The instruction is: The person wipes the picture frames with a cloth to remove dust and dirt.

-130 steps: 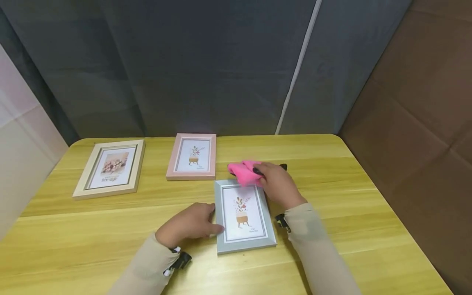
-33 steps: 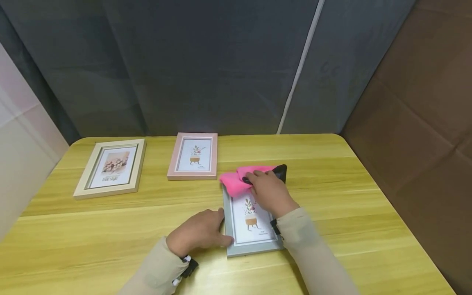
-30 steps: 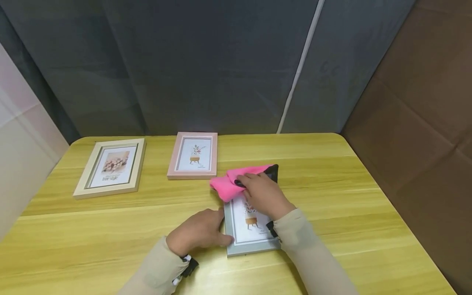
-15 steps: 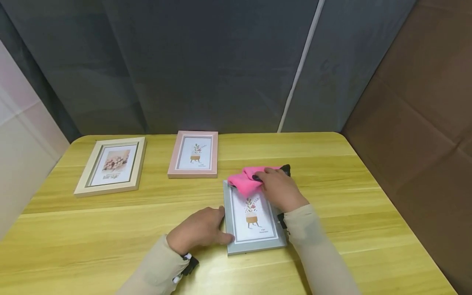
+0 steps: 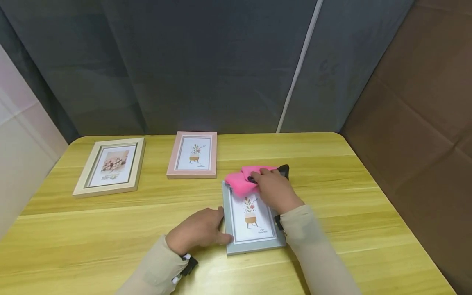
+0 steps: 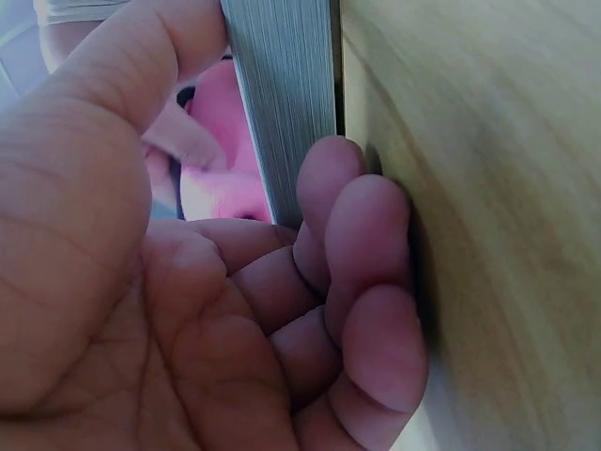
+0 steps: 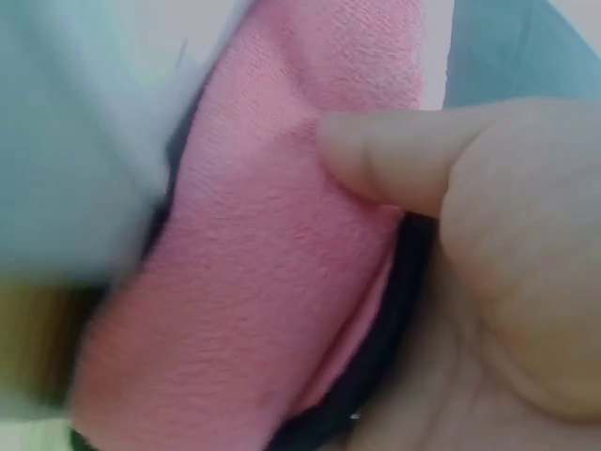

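A grey picture frame (image 5: 254, 246) with a potted-plant print lies face up on the table. My left hand (image 5: 197, 230) grips its left side, thumb on the front edge; in the left wrist view the curled fingers (image 6: 368, 240) sit by the frame's side (image 6: 291, 103), next to the wood. My right hand (image 5: 276, 190) holds a folded pink cloth (image 5: 241, 184) with black edging on the frame's upper end, covering its top border. The right wrist view has the thumb pressing into the cloth (image 7: 272, 207); the other fingers are mostly hidden there.
A pink picture frame (image 5: 171, 166) lies near the table's back edge. To its left is a cream picture frame (image 5: 138, 164). Dark grey fabric (image 5: 206, 69) hangs behind the wooden table (image 5: 110, 229), with brown fabric (image 5: 420, 135) on the right.
The right hand has moved the cloth left, then right, then slightly left again across the frame's upper end. Since the earliest frame, the grey frame and left hand have shifted slightly right.
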A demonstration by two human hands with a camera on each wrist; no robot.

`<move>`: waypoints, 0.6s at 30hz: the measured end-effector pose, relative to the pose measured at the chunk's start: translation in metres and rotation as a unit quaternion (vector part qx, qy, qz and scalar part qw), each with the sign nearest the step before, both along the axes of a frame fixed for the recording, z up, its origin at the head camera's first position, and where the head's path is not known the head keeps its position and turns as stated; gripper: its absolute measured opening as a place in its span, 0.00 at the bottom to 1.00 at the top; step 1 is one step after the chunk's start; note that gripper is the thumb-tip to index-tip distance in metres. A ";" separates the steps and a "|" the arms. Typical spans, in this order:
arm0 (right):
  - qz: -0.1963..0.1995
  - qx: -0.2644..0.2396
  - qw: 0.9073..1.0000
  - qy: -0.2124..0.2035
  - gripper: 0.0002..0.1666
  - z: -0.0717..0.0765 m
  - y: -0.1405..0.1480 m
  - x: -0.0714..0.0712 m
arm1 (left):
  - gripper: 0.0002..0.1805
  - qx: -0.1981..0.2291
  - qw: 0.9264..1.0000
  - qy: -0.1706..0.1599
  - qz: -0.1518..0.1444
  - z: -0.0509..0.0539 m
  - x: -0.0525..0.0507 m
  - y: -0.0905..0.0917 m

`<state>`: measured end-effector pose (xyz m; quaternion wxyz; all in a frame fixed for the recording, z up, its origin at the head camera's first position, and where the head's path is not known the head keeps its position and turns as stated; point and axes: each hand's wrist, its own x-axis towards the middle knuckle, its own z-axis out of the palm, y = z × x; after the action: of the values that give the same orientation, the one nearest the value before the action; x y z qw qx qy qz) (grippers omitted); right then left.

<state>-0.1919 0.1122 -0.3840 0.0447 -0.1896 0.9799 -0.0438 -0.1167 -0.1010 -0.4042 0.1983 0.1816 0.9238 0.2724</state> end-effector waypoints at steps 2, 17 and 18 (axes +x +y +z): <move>0.029 0.005 1.000 0.008 0.26 -0.001 -0.010 0.004 | 0.45 0.003 1.000 -0.001 -0.002 0.000 0.000 0.000; 0.061 -0.032 0.998 -0.010 0.24 0.004 -0.029 0.015 | 0.43 0.009 1.000 0.006 -0.012 -0.002 -0.002 -0.001; 0.053 -0.033 0.998 -0.010 0.24 0.004 -0.026 0.014 | 0.44 0.005 1.000 0.005 -0.011 -0.001 -0.002 -0.001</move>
<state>-0.1779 0.0862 -0.3799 0.0504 -0.2417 0.9661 -0.0754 -0.1186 -0.1018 -0.4056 0.1955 0.1943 0.9213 0.2742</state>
